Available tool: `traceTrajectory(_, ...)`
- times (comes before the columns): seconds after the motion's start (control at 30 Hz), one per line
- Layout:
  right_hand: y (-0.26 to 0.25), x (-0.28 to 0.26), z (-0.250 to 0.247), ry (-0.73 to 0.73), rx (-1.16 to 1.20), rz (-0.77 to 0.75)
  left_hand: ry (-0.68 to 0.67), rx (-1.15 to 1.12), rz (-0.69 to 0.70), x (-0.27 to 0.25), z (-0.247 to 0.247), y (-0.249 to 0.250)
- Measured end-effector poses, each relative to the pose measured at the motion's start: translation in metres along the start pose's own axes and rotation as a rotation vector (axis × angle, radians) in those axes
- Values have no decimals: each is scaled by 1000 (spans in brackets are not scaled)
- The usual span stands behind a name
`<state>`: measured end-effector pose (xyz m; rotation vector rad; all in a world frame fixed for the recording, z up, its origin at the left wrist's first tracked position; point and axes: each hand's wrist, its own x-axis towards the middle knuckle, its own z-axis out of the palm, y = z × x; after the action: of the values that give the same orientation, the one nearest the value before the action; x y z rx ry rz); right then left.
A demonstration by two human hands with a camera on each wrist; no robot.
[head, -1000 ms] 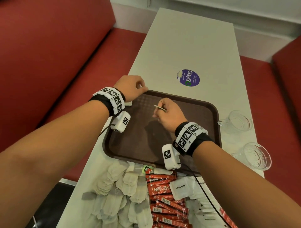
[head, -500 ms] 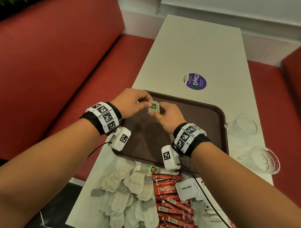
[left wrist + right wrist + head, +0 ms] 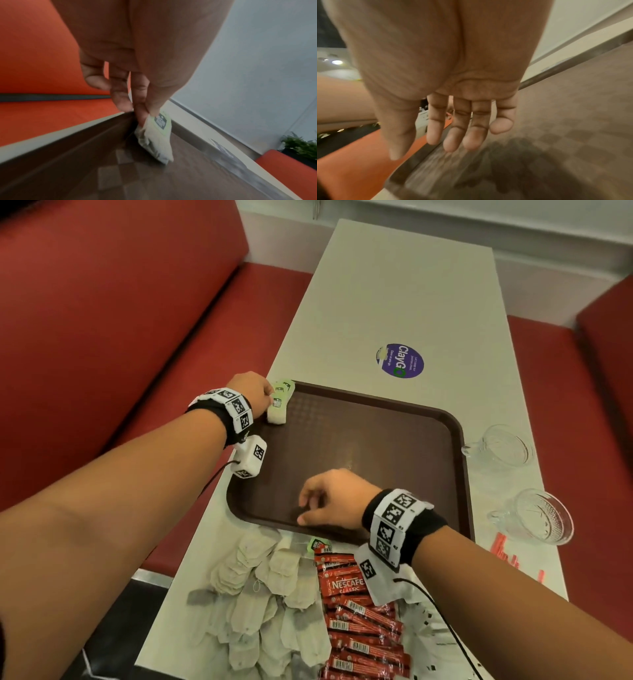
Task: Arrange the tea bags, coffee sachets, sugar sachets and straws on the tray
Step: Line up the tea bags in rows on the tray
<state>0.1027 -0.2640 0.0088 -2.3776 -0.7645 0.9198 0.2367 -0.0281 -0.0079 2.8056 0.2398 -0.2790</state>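
A brown tray lies across the white table. At its far left corner my left hand pinches a tea bag with a green tag; in the left wrist view the tea bag touches the tray floor beside the left rim. My right hand hovers over the tray's near edge with relaxed fingers, holding nothing. Loose tea bags, red coffee sachets and white sugar sachets lie in piles in front of the tray.
Two clear glass cups stand right of the tray. Red straws lie near the table's right edge. A purple round sticker marks the table beyond the tray. Red bench seats flank the table.
Both hands held the tea bag's tag over the tray's middle. My left hand has carried the tea bag to the far left corner, and my right hand has let go and pulled back to the near edge.
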Motion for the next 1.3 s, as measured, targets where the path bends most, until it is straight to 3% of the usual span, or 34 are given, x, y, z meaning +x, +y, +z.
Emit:
traceTrajectory(0.23,-21,-18,20,-97,-101,-99,58,131,-81,10,4,14)
traceTrajectory(0.47,-34,-20,33,-195,-272,-118,-77,224,6,1,16,27)
traceTrajectory(0.63,-33,-22,39,-172,-253,-118,-23,106,38,-18,5,24)
traceTrajectory(0.8,-35,-24,42,-94,-273,-140,-6,-153,146,-74,-14,12)
traceTrajectory(1.0,-38,-30,45,73,-203,-146,-177,-252,371,-168,-14,2)
traceTrajectory(1.3,-25,-48,54,300,130,-26,-555,30,656,-235,31,-4)
